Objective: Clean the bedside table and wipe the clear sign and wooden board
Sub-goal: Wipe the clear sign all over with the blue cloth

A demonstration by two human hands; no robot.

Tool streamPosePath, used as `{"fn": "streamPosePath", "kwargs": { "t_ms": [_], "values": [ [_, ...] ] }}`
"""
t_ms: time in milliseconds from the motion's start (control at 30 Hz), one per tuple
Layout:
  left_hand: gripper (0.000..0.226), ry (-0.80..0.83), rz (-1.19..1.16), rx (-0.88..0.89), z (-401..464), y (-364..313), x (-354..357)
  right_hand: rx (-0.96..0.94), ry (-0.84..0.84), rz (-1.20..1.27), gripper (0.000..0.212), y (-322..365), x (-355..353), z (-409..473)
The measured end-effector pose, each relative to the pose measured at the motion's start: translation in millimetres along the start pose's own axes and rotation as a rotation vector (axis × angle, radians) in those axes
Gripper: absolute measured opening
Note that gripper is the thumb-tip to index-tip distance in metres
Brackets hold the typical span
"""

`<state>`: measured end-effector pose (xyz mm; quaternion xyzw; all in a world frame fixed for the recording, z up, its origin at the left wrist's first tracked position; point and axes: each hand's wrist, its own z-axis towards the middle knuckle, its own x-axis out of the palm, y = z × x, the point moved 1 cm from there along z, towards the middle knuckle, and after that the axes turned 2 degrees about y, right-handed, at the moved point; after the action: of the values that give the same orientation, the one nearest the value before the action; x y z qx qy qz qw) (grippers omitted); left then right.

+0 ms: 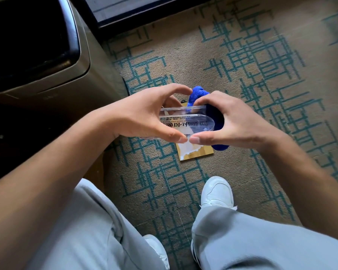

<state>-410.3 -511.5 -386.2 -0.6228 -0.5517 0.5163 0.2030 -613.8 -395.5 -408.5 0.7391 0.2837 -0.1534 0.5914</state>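
A clear acrylic sign (185,121) with black printed characters is held above the carpet between both hands. My left hand (142,115) grips its left side, thumb at the near edge and fingers curled over the far edge. My right hand (232,121) grips the right side and also holds a bunched blue cloth (218,117) against the sign. Below them a wooden board (195,152) with a white patch lies flat on the carpet, partly hidden by the sign and hands.
A dark, glossy-topped bedside table (37,61) with a tan side stands at the upper left. Patterned beige and teal carpet (261,65) covers the floor. My legs in grey trousers and a white shoe (217,191) are below. A dark threshold (144,12) runs along the top.
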Motion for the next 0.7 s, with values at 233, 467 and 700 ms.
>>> {"fn": "streamPosePath", "kwargs": {
  "t_ms": [233,467,700],
  "values": [
    [0.096,-0.019,0.118,-0.007,-2.6,-3.2,-9.4,-0.008,-0.071,0.105,0.065,-4.3,2.1,0.8],
    [0.129,-0.433,-0.119,-0.154,-26.9,15.2,-27.8,-0.025,-0.246,0.606,0.044,-25.2,2.9,-0.7],
    [0.110,-0.599,-0.671,-0.045,1.7,-21.5,14.2,-0.053,-0.467,0.692,0.044,8.1,23.4,12.5]
  ]
}}
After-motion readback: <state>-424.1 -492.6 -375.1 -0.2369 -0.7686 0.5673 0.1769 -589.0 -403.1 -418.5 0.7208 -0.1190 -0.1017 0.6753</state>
